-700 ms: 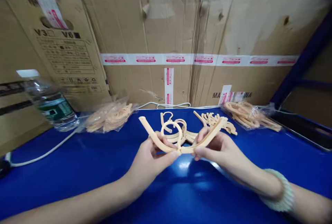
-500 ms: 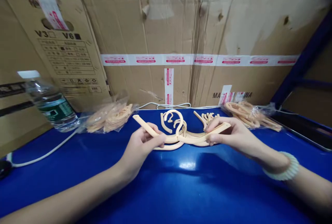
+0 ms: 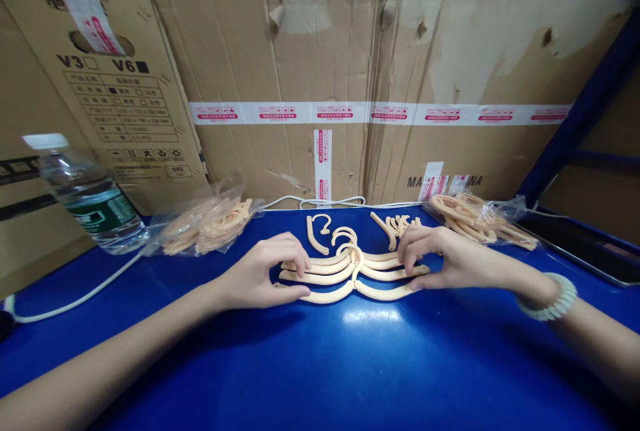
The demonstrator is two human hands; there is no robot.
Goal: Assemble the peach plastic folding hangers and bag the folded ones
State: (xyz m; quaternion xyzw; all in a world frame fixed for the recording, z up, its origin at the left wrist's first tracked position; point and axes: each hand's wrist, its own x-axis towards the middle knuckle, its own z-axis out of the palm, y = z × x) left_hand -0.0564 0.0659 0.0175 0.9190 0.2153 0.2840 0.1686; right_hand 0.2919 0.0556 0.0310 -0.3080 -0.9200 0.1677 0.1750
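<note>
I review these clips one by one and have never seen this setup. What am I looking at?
There is no machine here: these are a person's bare left hand and right hand. The view comes from a camera worn on the head, looking forward and down. The hands are at opposite ends of a pale front hanger, with more hangers behind it; how firmly they grip is unclear. Farther back on the blue table are loose pale parts, two plastic bags of pale pieces and a bottle.
</note>
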